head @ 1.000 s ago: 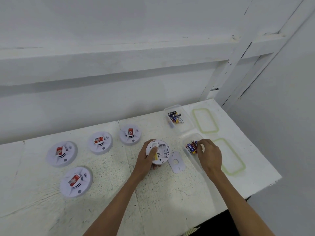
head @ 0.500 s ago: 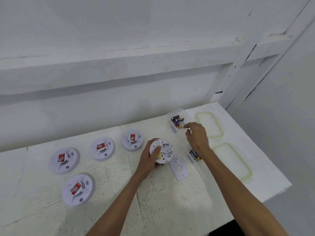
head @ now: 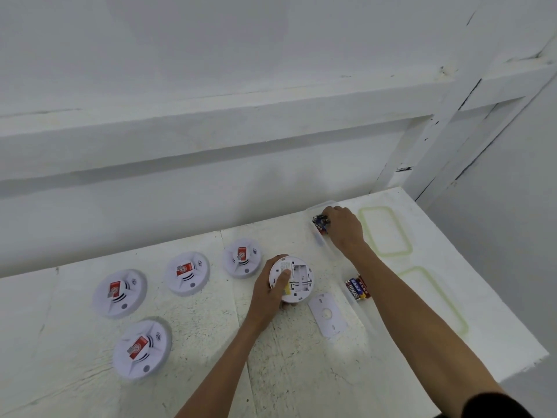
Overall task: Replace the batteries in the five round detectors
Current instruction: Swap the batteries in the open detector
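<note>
My left hand [head: 269, 292] grips the open detector [head: 301, 277], bay upward. My right hand [head: 343, 229], the nearer one, is down among the batteries [head: 320, 222] in the far box [head: 327, 203], at the detector's 1 o'clock. I cannot confirm a pinch.

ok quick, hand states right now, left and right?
Left hand: holding the opened detector, thumb across its back.
Right hand: fingers curled onto batteries in the far tub; grip cannot be told.
</note>
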Demonstrator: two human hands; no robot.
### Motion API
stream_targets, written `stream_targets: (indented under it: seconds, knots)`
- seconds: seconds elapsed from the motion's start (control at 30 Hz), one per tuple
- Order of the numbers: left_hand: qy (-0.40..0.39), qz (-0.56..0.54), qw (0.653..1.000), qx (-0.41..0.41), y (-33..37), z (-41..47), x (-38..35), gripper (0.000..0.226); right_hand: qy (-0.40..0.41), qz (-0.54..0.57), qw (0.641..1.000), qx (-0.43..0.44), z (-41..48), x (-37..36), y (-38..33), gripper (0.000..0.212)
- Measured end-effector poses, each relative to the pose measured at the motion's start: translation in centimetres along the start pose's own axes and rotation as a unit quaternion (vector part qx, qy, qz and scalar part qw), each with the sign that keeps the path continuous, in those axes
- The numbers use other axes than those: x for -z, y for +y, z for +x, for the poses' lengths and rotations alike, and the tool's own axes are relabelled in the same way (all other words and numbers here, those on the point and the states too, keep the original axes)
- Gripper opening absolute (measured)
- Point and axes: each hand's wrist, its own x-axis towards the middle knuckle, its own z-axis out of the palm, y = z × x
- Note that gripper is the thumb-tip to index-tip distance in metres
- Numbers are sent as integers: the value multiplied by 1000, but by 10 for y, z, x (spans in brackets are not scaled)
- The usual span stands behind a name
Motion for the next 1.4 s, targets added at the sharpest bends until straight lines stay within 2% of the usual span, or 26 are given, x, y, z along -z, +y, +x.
stream_targets:
  seconds: [0.13,0.3,0.43,0.57,0.67,0.83,1.23,1.4]
  knots:
    - [-2,13,1000,-2,-1,2,1,35,4,-27,1000,11,6,-6,-5,25]
    - [-4,8,1000,3,0,0,1,36,35,-28,999,22,2,-6,-4,40]
    - [-3,13,1000,-3,-1,0,1,34,112,141,983,-35,-11,3,-8,28]
    - [-13,43,999,-15,1,-3,-2,36,176,239,954,-39,-41,17,-22,19]
    - [-8,35,999,-22,0,-4,-2,35,172,330,927,-41,-67,18,-32,16]
    - [4,39,999,-14,2,-5,-3,23,136,383,913,-23,-104,6,-45,17]
    - [-25,5,1000,11,8,-4,0,26,90,292,951,55,-138,-15,-47,16]
    - [-5,-2,1000,1,5,-2,0,26,97,188,971,115,-146,-20,-49,23]
